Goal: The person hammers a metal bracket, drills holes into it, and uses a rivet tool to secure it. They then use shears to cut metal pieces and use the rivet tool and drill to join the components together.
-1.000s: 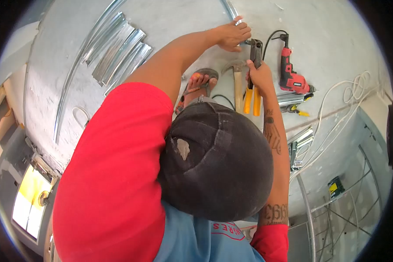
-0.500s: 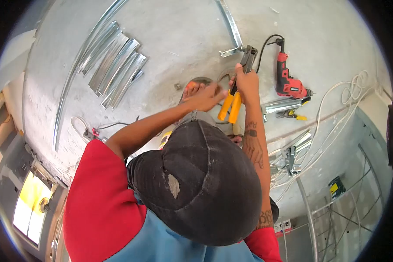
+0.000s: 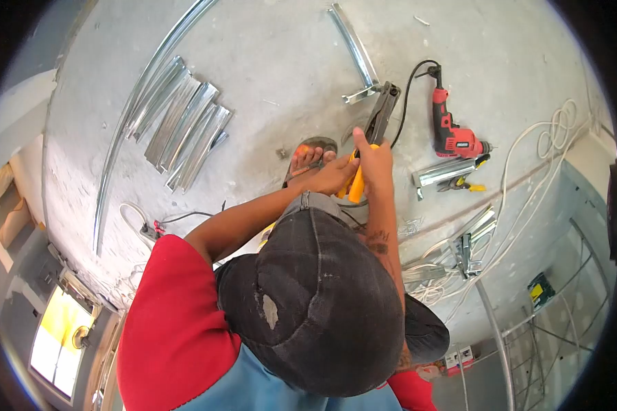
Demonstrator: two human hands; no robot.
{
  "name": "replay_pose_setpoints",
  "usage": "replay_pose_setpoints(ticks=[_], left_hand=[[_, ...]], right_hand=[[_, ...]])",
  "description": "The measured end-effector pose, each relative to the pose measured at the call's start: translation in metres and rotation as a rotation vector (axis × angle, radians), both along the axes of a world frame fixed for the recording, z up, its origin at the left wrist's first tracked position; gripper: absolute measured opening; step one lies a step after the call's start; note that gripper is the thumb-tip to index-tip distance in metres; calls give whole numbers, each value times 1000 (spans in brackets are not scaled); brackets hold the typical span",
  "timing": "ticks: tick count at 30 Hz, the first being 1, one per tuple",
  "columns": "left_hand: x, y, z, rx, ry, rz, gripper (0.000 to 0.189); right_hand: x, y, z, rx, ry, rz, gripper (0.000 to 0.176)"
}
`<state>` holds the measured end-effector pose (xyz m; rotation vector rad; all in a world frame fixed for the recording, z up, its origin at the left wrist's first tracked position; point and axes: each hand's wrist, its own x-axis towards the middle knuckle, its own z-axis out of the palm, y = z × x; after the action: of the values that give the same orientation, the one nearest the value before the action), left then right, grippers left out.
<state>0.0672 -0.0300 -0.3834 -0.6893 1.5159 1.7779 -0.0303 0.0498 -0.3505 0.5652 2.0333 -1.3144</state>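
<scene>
Above a grey floor, the right hand grips stiff, heavy-looking pliers, best held by their yellow handles, where the left hand, half hidden, seems curled around one.

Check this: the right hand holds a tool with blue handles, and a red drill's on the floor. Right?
No, the handles are yellow, not blue, in the head view. The right hand does hold the tool, and the red drill is on the floor.
</scene>
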Motion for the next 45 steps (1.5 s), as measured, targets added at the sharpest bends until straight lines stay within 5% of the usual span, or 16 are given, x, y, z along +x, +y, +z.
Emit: replay_pose_setpoints(ticks=[3, 4, 6, 7, 9, 10, 11, 16, 18, 20, 26, 43, 45], left_hand=[[15, 3, -23, 104, -114, 132, 50], [18, 7, -32, 99, -113, 120, 50], [19, 13, -45, 624, -246, 588, 47], [13, 10, -25, 616, -246, 575, 47], [-11, 5, 38, 352, -346, 916, 40], [-3, 7, 26, 477, -232, 990, 36], [3, 4, 9, 478, -239, 947, 36], [-16, -67, -25, -257, -37, -105, 49], [-46, -95, -33, -744, 444, -27, 64], [-99, -109, -15, -1026, 855, -222, 85], [-173, -108, -17, -1153, 866, -982, 109], [-178, -101, -27, -998, 892, -876, 97], [-176, -103, -29, -1002, 895, -859, 96]], right_hand=[[14, 5, -20, 56, -23, 31, 33], [13, 3, -20, 120, -1, 116, 53], [9, -6, -3, 134, -20, 94, 52], [8, -13, 7, 152, -42, 88, 50], [22, -19, -13, 281, 79, 111, 47], [24, -24, -17, 420, 187, 145, 43], [27, -25, -21, 430, 184, 103, 43], [29, -27, -4, 467, 65, 154, 42], [29, -25, -5, 397, 85, 185, 41], [34, -26, -8, 380, 113, 144, 40], [39, -24, -17, 318, 168, 116, 36], [47, -9, -20, 279, 272, 26, 42], [50, -3, -22, 168, 111, 27, 47]])
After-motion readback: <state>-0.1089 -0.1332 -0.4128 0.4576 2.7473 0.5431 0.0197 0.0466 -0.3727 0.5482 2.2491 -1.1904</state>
